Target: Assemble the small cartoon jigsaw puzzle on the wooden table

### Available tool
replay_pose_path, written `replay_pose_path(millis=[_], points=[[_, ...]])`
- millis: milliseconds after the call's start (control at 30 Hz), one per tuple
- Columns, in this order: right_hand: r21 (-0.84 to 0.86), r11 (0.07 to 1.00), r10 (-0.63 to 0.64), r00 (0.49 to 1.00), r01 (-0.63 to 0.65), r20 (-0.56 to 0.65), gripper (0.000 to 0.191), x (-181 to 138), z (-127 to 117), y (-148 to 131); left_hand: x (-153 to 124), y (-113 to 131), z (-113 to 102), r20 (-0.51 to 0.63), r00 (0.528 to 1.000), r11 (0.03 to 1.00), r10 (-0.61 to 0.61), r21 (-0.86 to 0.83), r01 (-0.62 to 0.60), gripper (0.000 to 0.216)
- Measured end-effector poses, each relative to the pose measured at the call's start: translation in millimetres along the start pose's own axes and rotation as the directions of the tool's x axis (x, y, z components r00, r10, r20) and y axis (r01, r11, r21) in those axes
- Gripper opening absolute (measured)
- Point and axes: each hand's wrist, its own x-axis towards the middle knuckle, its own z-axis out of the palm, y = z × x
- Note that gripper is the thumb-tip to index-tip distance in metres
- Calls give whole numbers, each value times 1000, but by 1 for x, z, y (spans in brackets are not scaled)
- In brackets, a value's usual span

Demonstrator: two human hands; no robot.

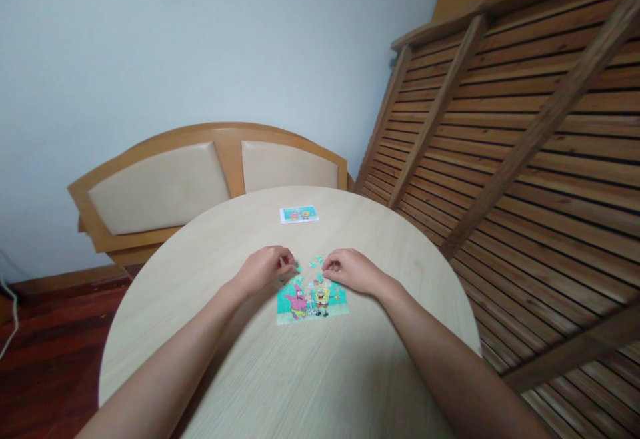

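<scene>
1. Located at lower centre of frame: partly assembled puzzle (313,303), flat on bench (280,379).
2. At puzzle's upper left: left hand (267,268), fingers narrow beside green piece (299,269); cannot tell if gripped.
3. At puzzle's upper right: right hand (353,270), fingers narrow; cannot tell if holding anything.

A padded headboard (215,179) and slatted wooden panel (520,179) stand before a pale wall (215,39).

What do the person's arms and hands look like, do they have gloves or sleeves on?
The left hand and right hand have no gloves. The forearms are bare, with no sleeves, watch or bracelet showing. Any rings are too small to tell.
</scene>
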Motion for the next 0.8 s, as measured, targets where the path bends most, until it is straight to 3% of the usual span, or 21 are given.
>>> replay_pose_path(millis=[133,233,333,467,633,800], points=[[7,999,49,990,-51,135,41,-9,-12,-4,-9,-8,-18,247,969,997,-16,-67,33,37],[-46,998,49,964,-38,263,68,-16,-17,-7,-13,-10,-20,323,945,998,-44,-33,58,38],[-105,994,42,944,-8,327,75,-18,-14,-9,-13,-10,-15,317,946,998,-62,5,64,28],[-126,992,51,941,-9,334,71,-17,-10,-11,-11,-13,-12,325,945,998,-34,-42,51,20],[20,998,48,941,-58,335,60,-16,-10,-9,-8,-19,-11,280,960,996,-8,-84,33,20],[154,985,17,941,-73,339,63,-13,-3,-2,-1,-21,-2,124,992,996,-30,-85,40,26]])
